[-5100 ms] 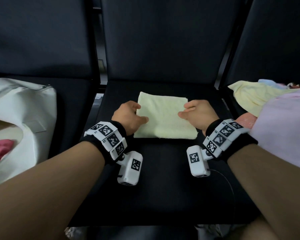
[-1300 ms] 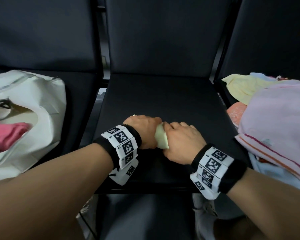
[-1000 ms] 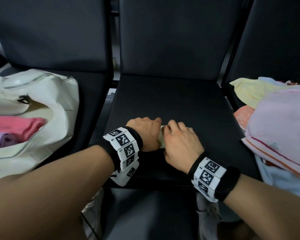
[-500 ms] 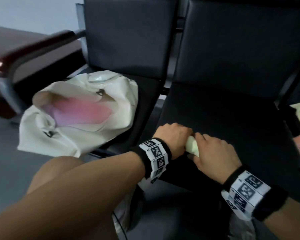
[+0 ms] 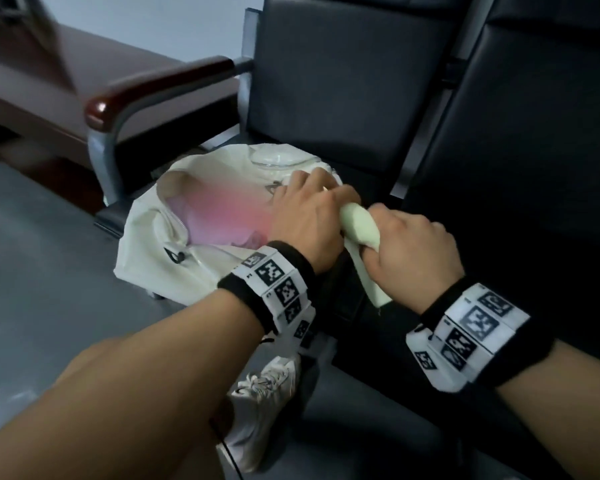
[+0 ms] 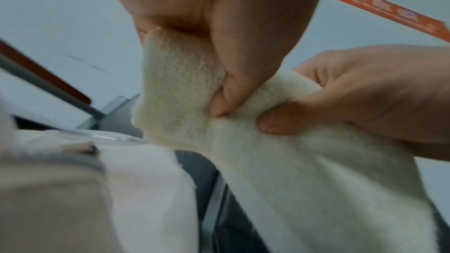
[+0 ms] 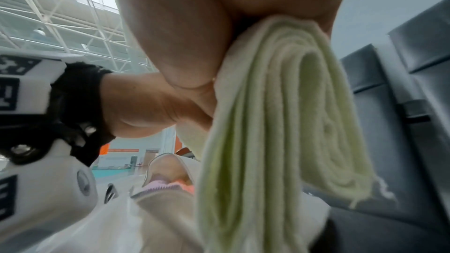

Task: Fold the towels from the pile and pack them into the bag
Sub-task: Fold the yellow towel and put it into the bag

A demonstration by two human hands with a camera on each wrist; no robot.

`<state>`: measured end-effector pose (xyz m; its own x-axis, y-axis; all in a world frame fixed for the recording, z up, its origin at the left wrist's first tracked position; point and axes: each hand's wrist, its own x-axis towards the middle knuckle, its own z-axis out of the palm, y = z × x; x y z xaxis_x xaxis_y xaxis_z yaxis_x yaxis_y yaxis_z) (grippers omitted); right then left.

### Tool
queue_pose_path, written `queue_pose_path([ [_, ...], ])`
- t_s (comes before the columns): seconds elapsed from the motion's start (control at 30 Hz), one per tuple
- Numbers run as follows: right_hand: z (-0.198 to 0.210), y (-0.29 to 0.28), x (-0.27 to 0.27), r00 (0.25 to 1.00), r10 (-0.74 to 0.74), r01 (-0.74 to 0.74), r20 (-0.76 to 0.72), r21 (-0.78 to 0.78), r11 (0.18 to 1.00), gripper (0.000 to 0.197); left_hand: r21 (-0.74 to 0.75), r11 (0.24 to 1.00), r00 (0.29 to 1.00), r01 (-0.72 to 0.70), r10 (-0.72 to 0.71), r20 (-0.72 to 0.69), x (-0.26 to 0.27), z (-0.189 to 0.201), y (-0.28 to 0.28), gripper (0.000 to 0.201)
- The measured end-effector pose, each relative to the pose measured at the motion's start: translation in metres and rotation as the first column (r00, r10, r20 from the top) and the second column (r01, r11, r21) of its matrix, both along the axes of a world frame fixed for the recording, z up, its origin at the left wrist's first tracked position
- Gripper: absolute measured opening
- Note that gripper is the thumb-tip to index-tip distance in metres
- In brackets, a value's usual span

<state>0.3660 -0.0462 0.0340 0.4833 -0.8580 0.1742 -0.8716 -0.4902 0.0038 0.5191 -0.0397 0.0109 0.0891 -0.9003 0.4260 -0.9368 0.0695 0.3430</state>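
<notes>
From my head view I see both my hands up off the seats with the rolled towel (image 5: 359, 226) between them, held just right of the bag (image 5: 160, 268) and over the gap between the left seat and the middle one. My left hand (image 5: 307, 221) curls over the roll's far end, knuckles up, and hangs above the bag's near right corner. My right hand (image 5: 414, 252) curls round the near end, with a short stub of towel poking out below it toward me.

The head view hides my fingertips. The left wrist camera shows them: my left thumb (image 6: 246, 61) and fingers pinch the fuzzy cream cloth (image 6: 304, 170) from above, while my right hand's fingers (image 6: 365, 91) press into the same roll just beside them, the two hands touching.

The right wrist camera alone shows the roll's end (image 7: 292, 122): pale yellow-green terry wound in a flattened spiral of several layers, squeezed in my right palm (image 7: 199, 32), with loose threads at one corner.

The bag is off-white, sits on the left seat (image 5: 343, 98) beside the wooden armrest (image 5: 160, 84), and gapes open with its zip undone. Pink and lilac cloth (image 5: 222, 216) lies inside, blurred. Below, my white shoe (image 5: 264, 403) rests on the grey floor (image 5: 49, 289).
</notes>
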Motion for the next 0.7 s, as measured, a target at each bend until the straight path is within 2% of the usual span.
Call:
queue_pose_path([
  [0.07,0.010,-0.017,0.030,0.999,0.039,-0.038,0.018,-0.044,0.998,0.031,0.007,0.991,0.983,-0.134,0.134,-0.128,0.026,0.005,-0.009,0.046],
  [0.13,0.015,-0.036,0.061,0.997,0.066,-0.064,0.030,-0.060,0.996,0.033,0.093,0.965,0.923,-0.243,0.260,-0.283,0.052,0.007,-0.018,0.053],
  [0.27,0.017,-0.075,0.118,0.996,0.090,-0.091,-0.018,-0.063,0.994,0.033,0.233,0.923,0.774,-0.305,0.383,-0.504,0.098,0.010,-0.032,0.069],
  [0.33,0.015,-0.091,0.146,0.996,0.088,-0.090,-0.023,-0.086,0.992,0.030,0.276,0.914,0.752,-0.296,0.401,-0.523,0.117,0.008,-0.038,0.073],
  [0.47,-0.002,-0.110,0.185,0.998,0.056,-0.056,-0.006,-0.109,0.992,0.029,0.357,0.891,0.779,-0.280,0.429,-0.457,0.144,-0.004,-0.049,0.076],
  [0.53,-0.019,-0.113,0.192,0.993,0.080,-0.088,-0.081,-0.092,0.992,0.030,0.372,0.877,0.764,-0.306,0.459,-0.454,0.151,-0.007,-0.055,0.074],
  [0.6,-0.043,-0.113,0.194,0.964,0.192,-0.194,-0.182,0.007,0.981,0.029,0.410,0.860,0.752,-0.304,0.481,-0.450,0.153,-0.010,-0.064,0.058],
  [0.7,-0.061,-0.116,0.189,0.924,0.323,-0.273,-0.204,0.240,0.932,0.040,0.537,0.817,0.761,-0.210,0.482,-0.435,0.153,-0.021,-0.077,0.030],
])
